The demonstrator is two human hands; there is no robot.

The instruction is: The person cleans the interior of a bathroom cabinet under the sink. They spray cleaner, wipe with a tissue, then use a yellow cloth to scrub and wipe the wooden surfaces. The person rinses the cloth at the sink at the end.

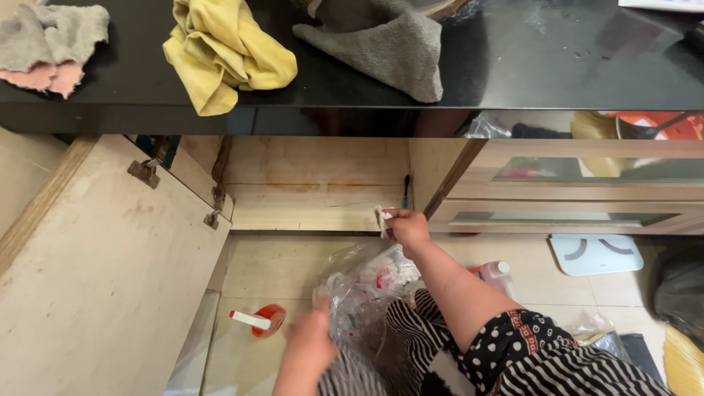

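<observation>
Crinkly clear plastic bag (367,282), white scrap (380,218)

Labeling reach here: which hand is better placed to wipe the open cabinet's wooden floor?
Right, probably. The right hand already holds a small white wad at the cabinet's wooden floor; the left hand sits lower, at the clear plastic bag.

Packages on the floor by the open cabinet

A clear plastic bag (363,282) with red-and-white packets inside is lying under the left hand (312,345); a pink-tinted bottle (500,279) is standing right of it; possibly another crumpled bag (594,328) is sitting further right.
</observation>
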